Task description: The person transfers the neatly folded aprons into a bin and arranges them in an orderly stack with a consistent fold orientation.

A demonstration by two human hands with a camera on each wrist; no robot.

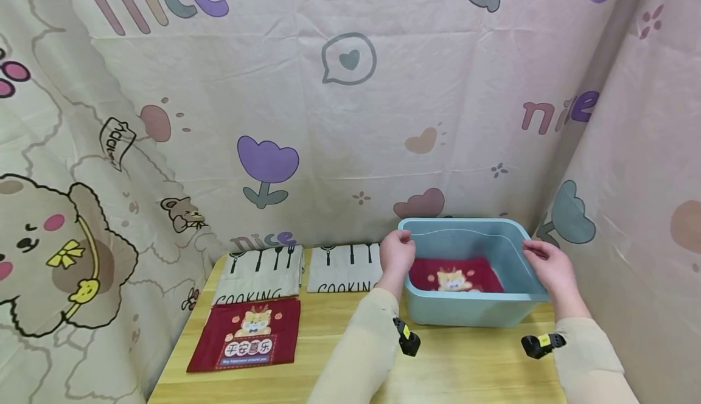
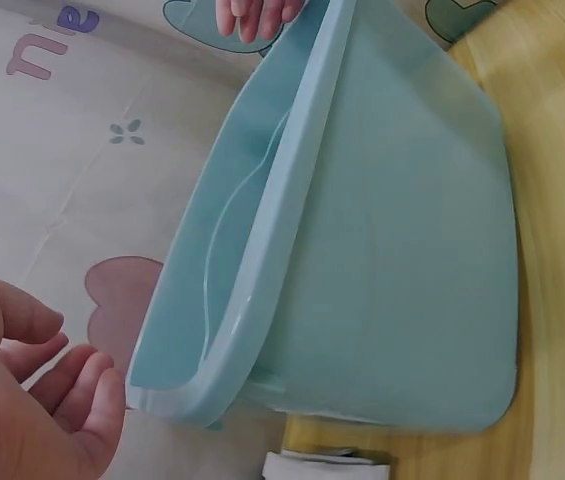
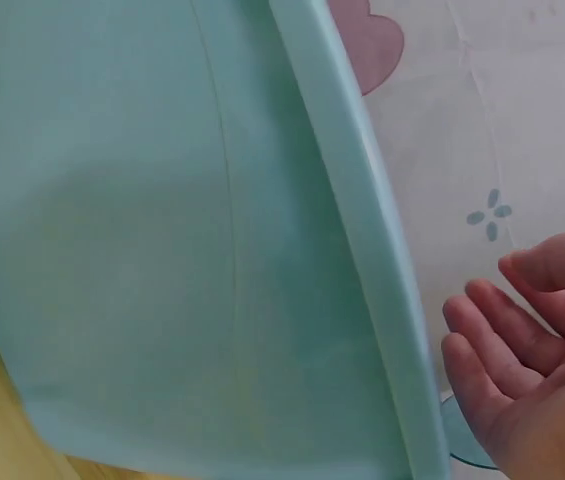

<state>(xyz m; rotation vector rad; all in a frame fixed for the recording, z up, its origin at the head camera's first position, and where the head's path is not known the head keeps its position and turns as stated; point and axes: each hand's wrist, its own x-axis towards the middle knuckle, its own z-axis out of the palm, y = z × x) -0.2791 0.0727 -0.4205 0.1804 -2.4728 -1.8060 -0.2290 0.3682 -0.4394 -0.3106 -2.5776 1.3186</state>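
A light blue plastic bin [image 1: 465,309] stands on the wooden table at the right. Inside it lies a dark red cloth item [image 1: 476,273] printed with a cartoon animal. My left hand [image 1: 397,257] is at the bin's left rim; in the left wrist view its fingers [image 2: 77,385] are loosely bent and hold nothing, and whether they touch the rim is unclear. Beside the right rim is my right hand [image 1: 550,265], its relaxed fingers [image 3: 517,345] a small gap from the rim [image 3: 367,200] in the right wrist view, with nothing in them.
At the table's [image 1: 328,355] left lies another dark red printed cloth item [image 1: 246,334]. Behind it are two white cloth items with "COOKING" lettering, one at the left [image 1: 263,273] and one nearer the bin [image 1: 339,270]. A patterned curtain [image 1: 306,112] hangs behind and on both sides.
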